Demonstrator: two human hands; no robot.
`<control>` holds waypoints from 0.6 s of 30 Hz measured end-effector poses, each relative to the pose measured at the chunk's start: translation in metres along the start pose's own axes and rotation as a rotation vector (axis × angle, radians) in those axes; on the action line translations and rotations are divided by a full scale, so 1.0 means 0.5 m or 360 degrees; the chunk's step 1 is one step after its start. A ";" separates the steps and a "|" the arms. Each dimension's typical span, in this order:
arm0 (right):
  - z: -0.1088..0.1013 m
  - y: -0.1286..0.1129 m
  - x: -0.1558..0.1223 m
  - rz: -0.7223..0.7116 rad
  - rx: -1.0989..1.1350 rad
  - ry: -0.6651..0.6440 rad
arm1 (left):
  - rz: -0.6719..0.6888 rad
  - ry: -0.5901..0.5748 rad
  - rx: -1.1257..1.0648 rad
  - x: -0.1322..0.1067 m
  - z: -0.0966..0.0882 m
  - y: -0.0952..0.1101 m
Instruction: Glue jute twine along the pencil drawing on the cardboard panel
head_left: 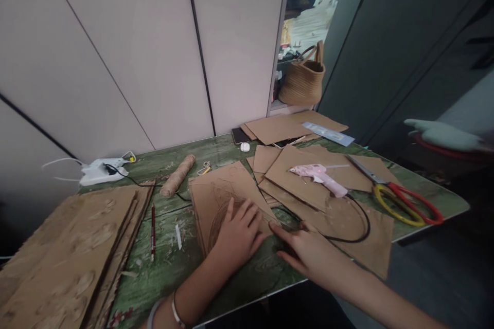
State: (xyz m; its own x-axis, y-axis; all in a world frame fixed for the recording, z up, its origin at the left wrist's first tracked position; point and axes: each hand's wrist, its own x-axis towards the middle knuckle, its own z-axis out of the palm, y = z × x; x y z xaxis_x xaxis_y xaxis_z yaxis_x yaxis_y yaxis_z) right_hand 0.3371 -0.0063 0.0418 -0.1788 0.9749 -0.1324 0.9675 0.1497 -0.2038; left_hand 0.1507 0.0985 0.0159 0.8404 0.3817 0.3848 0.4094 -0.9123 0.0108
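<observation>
1. Where the table (165, 262) ran off at your far left, a stack of rough cardboard sheets (65, 252) lay cut off by the frame, so you could not see how far it went.
2. Just right of the stack lay a red pencil (153, 226), with a spool of twine (178, 175) beyond it.
3. The marked cardboard sheet (219, 193) lay flat near the table's front edge, at the middle. Your left hand (239, 234) rested on it palm down with the fingers spread, gripping nothing.
4. That sheet looked light and stiff, yet likely to crease if bent. It would probably slide on the smooth top, so a bare edge or corner seemed the best place to take hold of it.
5. Your right hand (311, 252) lay just beside the sheet with the fingers stretched out. Its forefinger (280, 230) reached the sheet's right corner, and it clamped nothing that you could see.
6. Further right, a pink glue gun (320, 176) sat on loose cardboard, its black cable (365, 223) looping toward your right hand. Red and yellow scissors (409, 200) lay near the table's right end.
7. Your left palm covered part of the curves drawn on the sheet. The dark patch under your right hand was too unclear to name.
</observation>
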 end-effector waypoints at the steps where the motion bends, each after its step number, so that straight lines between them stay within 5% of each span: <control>1: 0.001 -0.002 0.000 -0.0001 0.0000 -0.0002 | -0.0008 0.0095 0.0002 0.004 -0.012 -0.006; 7: -0.009 0.000 0.002 0.0028 0.0111 -0.0038 | -0.0175 0.0734 -0.0242 0.003 -0.081 -0.073; 18: -0.025 0.034 0.002 0.0114 0.0399 -0.0047 | -0.0385 0.0539 -0.0614 -0.018 -0.056 -0.147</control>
State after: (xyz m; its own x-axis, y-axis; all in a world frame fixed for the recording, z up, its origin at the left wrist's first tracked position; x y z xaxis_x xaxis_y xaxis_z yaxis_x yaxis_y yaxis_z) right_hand 0.3557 -0.0009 0.0505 -0.1202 0.9758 -0.1828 0.9039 0.0314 -0.4267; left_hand 0.1031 0.1579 0.0377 0.5521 0.5757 0.6031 0.3634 -0.8172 0.4475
